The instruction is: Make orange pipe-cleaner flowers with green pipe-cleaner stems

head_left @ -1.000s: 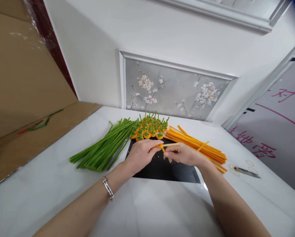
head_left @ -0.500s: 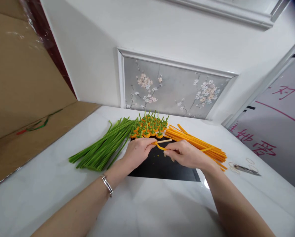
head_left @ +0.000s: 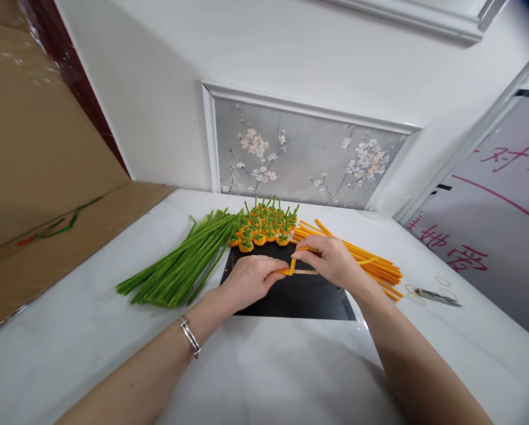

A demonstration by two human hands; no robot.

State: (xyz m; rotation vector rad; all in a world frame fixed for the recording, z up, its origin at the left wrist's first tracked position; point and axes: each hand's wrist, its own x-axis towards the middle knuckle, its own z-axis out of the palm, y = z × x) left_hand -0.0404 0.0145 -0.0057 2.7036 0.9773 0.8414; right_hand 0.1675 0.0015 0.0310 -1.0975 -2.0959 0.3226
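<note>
My left hand [head_left: 253,280] pinches a thin pale wooden stick [head_left: 306,272] together with the wrapped part of an orange pipe cleaner [head_left: 292,264]. The stick points to the right. My right hand [head_left: 330,258] is closed on the loose length of that pipe cleaner and holds it up above the stick, so it bends upward from the left fingertips. Both hands are over a black mat [head_left: 291,304]. Behind them stand several small orange pipe-cleaner pumpkins [head_left: 259,236] with green tops and stems.
A bundle of green pipe cleaners [head_left: 180,265] lies to the left, orange pipe cleaners [head_left: 374,265] to the right. Scissors [head_left: 436,296] and thin rubber bands [head_left: 442,281] lie farther right on the white table [head_left: 255,366]. Cardboard [head_left: 61,230] borders the left; a wall closes off the back.
My right hand has risen, swinging the pipe cleaner from below the stick to above it. My left hand and the stick have come slightly lower and nearer.
</note>
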